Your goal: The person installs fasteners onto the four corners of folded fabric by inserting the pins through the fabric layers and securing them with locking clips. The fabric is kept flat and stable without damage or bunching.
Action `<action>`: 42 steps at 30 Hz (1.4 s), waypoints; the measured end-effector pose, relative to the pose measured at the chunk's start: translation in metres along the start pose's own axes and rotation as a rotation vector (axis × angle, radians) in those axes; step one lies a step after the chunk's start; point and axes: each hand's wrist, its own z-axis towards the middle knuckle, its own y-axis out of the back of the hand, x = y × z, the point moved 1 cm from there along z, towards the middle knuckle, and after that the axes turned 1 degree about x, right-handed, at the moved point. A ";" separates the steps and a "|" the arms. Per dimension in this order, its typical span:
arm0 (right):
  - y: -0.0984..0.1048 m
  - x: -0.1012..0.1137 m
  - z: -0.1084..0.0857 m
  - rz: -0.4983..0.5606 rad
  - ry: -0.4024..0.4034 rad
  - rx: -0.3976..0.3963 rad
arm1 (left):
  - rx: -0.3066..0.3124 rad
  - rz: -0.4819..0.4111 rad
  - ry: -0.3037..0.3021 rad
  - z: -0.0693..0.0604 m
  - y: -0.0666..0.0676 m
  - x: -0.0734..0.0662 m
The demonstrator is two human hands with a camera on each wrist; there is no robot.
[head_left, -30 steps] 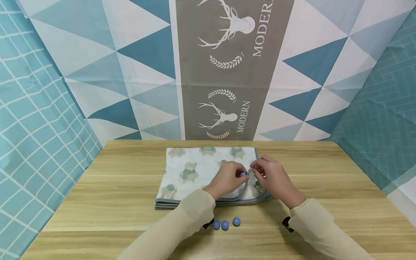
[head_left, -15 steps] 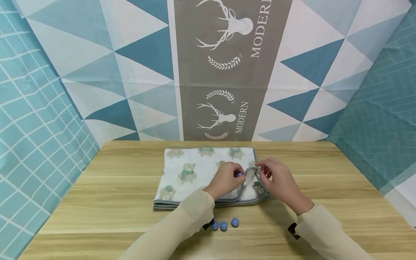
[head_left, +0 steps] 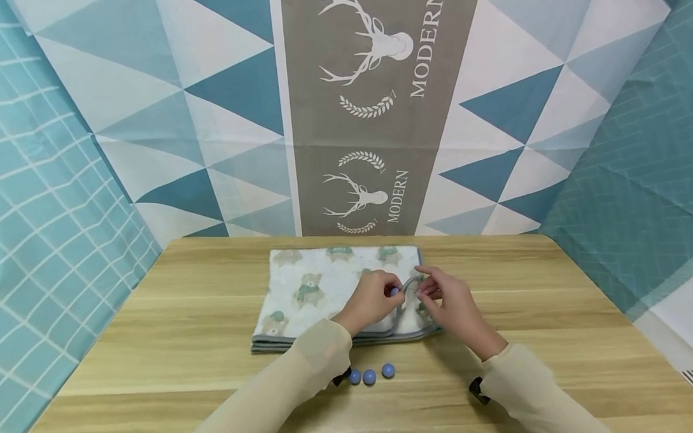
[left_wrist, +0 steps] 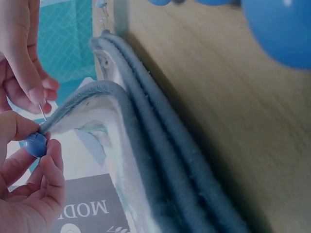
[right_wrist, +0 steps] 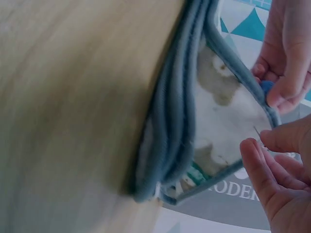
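Note:
A folded white blanket (head_left: 321, 292) with bears and grey-blue edging lies on the table; its near right corner is lifted. My left hand (head_left: 371, 299) pinches a small round blue cap (left_wrist: 36, 144) against the lifted edging (left_wrist: 99, 88). Just right of it, my right hand (head_left: 452, 303) holds a thin metal pin (left_wrist: 43, 111) between thumb and fingertips, close to that edging. The pin also shows in the right wrist view (right_wrist: 257, 132). Whether it passes through the cloth cannot be told. Blue balls (head_left: 369, 376) lie in front of the blanket.
The wooden table (head_left: 192, 364) reaches back to a patterned wall covering (head_left: 373, 115). Blue tiled sheets (head_left: 49, 187) stand at either side. A dark wrist strap (head_left: 478, 390) shows below the right sleeve.
The right hand drew slightly right with the edging, then came back toward the left hand, its fingers spreading. The left hand keeps its pinch on the blue cap. The camera view shifted slightly.

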 end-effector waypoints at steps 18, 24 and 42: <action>-0.015 -0.003 0.000 0.069 -0.063 -0.068 | -0.046 0.117 -0.039 -0.008 -0.012 -0.008; -0.013 -0.005 -0.003 0.074 -0.082 -0.069 | -0.029 0.033 0.037 -0.008 -0.004 -0.001; -0.010 -0.008 -0.006 0.040 -0.014 -0.076 | -0.036 -0.296 0.192 0.004 -0.006 0.026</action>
